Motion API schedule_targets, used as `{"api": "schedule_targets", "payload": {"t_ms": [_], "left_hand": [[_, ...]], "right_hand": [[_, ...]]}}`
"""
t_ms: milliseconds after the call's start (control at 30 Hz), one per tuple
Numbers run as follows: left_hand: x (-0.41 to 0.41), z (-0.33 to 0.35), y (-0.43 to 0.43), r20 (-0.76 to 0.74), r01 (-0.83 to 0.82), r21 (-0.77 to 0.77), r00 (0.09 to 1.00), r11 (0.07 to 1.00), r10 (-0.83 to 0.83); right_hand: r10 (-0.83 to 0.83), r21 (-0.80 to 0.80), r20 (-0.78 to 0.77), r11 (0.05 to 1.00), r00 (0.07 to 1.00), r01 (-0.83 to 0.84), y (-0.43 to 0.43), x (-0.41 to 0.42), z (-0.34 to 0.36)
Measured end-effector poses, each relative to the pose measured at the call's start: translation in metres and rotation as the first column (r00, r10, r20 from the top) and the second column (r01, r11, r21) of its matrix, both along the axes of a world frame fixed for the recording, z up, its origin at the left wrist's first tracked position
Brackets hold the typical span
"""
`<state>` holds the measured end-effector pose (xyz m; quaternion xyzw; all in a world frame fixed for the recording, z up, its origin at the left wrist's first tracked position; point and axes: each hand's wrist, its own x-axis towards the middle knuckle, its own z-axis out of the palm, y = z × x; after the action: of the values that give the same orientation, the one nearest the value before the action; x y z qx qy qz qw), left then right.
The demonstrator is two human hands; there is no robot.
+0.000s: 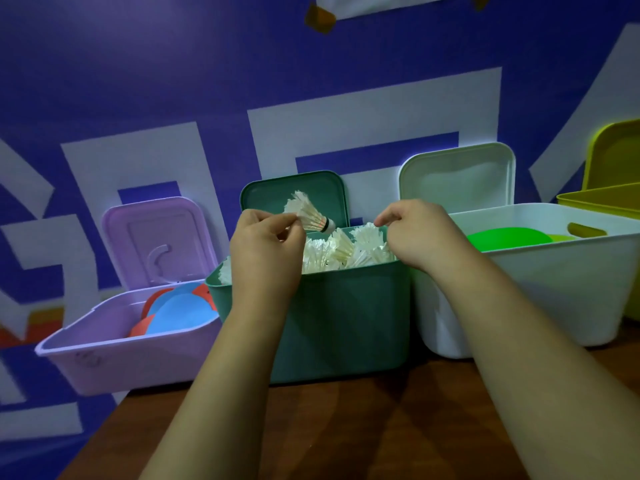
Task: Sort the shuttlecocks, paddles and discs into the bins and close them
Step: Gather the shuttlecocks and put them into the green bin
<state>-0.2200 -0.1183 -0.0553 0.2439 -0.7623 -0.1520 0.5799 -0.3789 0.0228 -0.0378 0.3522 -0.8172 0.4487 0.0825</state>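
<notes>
A dark green plastic bin (339, 323) sits in the middle of a brown wooden table (346, 427). Its green lid (273, 194) stands up at the back, at 12 o'clock. The bin is full to the top with a pile of white shuttlecocks (346, 254).

The left hand (266, 251) is over the left side of this bin. Its thumb and fingers pinch the feathers of one white feather shuttlecock (308, 213), held just above the pile. The round tip of it points down toward 4 o'clock.

The right hand (419, 233) is over the back right corner of the green bin. Its fingers are curled down and touch the feathers there. I cannot tell if they pinch anything.

At 9 o'clock from the green bin is a light purple plastic bin (104, 341) with its purple lid (159, 237) up. Blue and red flat round discs (180, 313) lie inside.

At 3 o'clock, touching the green bin, is a white plastic bin (571, 289) with its white lid (457, 178) up. A bright green round flat piece (509, 239) lies inside. Past it, at the right edge, is a yellow plastic bin (602, 202), also open.
</notes>
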Motion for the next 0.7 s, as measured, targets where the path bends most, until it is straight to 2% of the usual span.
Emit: {"api": "schedule_targets", "payload": {"t_ms": [233, 333, 367, 433, 500, 600, 700], "left_hand": [[-0.042, 0.041, -0.020, 0.121, -0.030, -0.020, 0.992, 0.999, 0.032], [-0.071, 0.054, -0.032, 0.221, -0.016, 0.050, 0.975, 0.999, 0.004], [-0.081, 0.056, -0.036, 0.320, -0.052, 0.056, 0.947, 0.997, 0.032], [-0.097, 0.056, -0.038, 0.570, -0.151, 0.057, 0.816, 0.987, 0.092], [-0.104, 0.050, -0.038, 0.677, -0.206, 0.049, 0.726, 0.977, 0.119], [-0.103, 0.044, -0.032, 0.642, -0.196, 0.075, 0.760, 0.978, 0.103], [-0.101, 0.044, -0.023, 0.613, -0.150, 0.014, 0.782, 0.989, 0.110]], "right_hand": [[0.016, -0.060, 0.039, 0.998, 0.999, -0.013, 0.006, -0.012, -0.001], [0.040, -0.072, 0.044, 0.997, 0.998, -0.037, 0.006, -0.015, 0.000], [0.046, -0.073, 0.042, 0.996, 0.998, -0.043, 0.006, -0.016, 0.001], [0.056, -0.072, 0.040, 0.996, 0.998, -0.053, 0.008, -0.017, 0.002], [0.062, -0.076, 0.044, 0.995, 0.997, -0.058, 0.010, -0.018, 0.003], [0.075, -0.089, 0.050, 0.994, 0.996, -0.071, 0.013, -0.018, 0.004], [0.070, -0.107, 0.048, 0.992, 0.996, -0.065, 0.015, -0.017, 0.005]]}}
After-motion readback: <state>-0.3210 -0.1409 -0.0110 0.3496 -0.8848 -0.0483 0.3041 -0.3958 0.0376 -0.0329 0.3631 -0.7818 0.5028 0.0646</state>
